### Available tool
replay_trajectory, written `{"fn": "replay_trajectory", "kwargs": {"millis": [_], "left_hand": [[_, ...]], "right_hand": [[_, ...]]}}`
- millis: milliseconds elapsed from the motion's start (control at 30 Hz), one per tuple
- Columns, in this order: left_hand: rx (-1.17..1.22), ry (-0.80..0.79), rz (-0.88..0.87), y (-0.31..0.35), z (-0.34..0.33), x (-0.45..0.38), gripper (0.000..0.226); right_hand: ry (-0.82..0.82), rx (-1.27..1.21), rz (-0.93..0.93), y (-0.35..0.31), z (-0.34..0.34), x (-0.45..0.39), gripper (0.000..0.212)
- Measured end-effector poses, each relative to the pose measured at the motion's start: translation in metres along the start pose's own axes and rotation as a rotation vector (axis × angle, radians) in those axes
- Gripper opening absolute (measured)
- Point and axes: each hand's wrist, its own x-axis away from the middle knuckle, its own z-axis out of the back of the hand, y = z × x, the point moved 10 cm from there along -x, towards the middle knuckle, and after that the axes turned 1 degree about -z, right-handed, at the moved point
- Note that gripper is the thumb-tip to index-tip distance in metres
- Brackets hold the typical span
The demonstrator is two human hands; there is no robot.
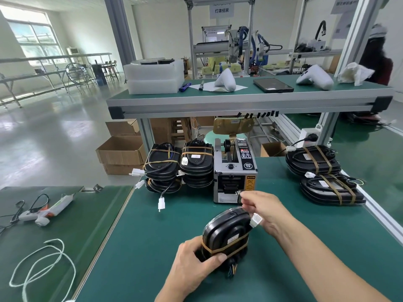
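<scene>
Holding near end of black unit (pixel 226 232) with left grip (pixel 196 258), long axis toward tape dispenser (pixel 234 171). Pinching tape strip (pixel 239 199) with right grip (pixel 261 208), just past the far end.

Black lamp unit (pixel 225 233) with tan band, white connector (pixel 255 220), green mat (pixel 139 236).
</scene>
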Motion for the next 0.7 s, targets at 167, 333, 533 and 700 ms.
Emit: {"fn": "replay_trajectory", "kwargs": {"millis": [167, 333, 533, 700], "left_hand": [[-0.021, -0.003, -0.005, 0.0, -0.001, 0.001, 0.031], [-0.022, 0.002, -0.011, 0.001, 0.0, 0.001, 0.032], [-0.02, 0.005, -0.02, 0.004, 0.0, 0.002, 0.033], [-0.018, 0.0, -0.017, 0.001, -0.001, 0.001, 0.037]], "right_hand": [[-0.165, 0.039, 0.18, -0.034, 0.001, 0.071, 0.005], [-0.211, 0.161, 0.301, -0.046, -0.01, 0.113, 0.007], [-0.145, 0.195, 0.349, -0.04, -0.012, 0.117, 0.009], [-0.11, 0.235, 0.367, -0.036, -0.011, 0.116, 0.009]]}}
